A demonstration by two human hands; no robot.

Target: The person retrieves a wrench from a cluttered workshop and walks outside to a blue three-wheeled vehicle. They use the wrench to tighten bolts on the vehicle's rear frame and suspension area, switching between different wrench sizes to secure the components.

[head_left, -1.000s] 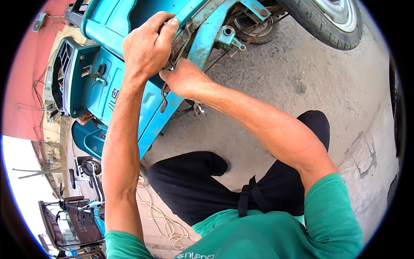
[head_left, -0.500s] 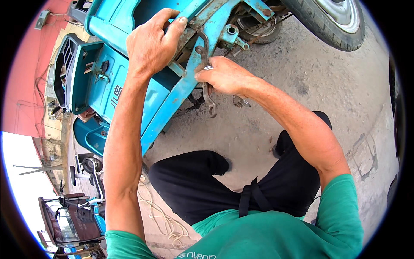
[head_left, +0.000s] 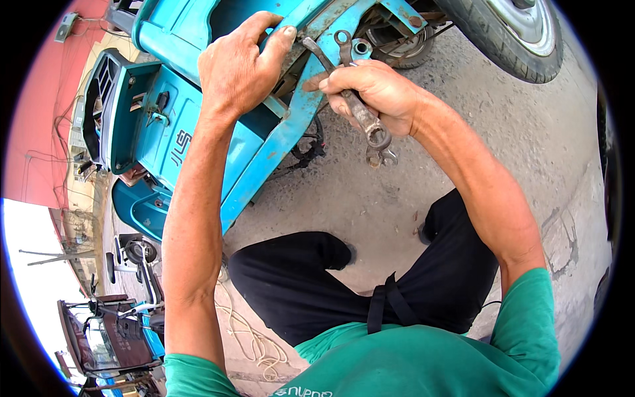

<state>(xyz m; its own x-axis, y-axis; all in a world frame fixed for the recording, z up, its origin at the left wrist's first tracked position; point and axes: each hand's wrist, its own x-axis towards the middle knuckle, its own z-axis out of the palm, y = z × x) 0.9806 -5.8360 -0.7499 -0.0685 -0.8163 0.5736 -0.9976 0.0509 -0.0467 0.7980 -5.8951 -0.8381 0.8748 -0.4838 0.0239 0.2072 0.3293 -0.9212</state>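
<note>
My left hand (head_left: 241,73) rests at the top of a turquoise vehicle body (head_left: 208,155). Its fingers curl over the panel's edge, with the thumb lying along the near side; the fingertips are hidden. In my right hand (head_left: 383,96), a bunch of worn metal wrenches (head_left: 366,121) is gripped, their ring and open ends sticking out above and below the fist. The wrenches are held in front of the scuffed turquoise frame rail (head_left: 261,159), close to a round metal bushing (head_left: 361,47). Whether they touch the rail I cannot tell.
A large tyre (head_left: 509,43) with a silver rim juts out at the upper right, with another wheel (head_left: 403,46) behind the frame. Pale rope (head_left: 254,344) lies on the concrete ground (head_left: 357,205) beside my left arm. A parked three-wheeler (head_left: 109,334) stands at lower left.
My right hand has moved right and up from the frame rail, and the wrenches have turned from nearly upright to a slant. My left hand keeps its hold, shifting very slightly right.
</note>
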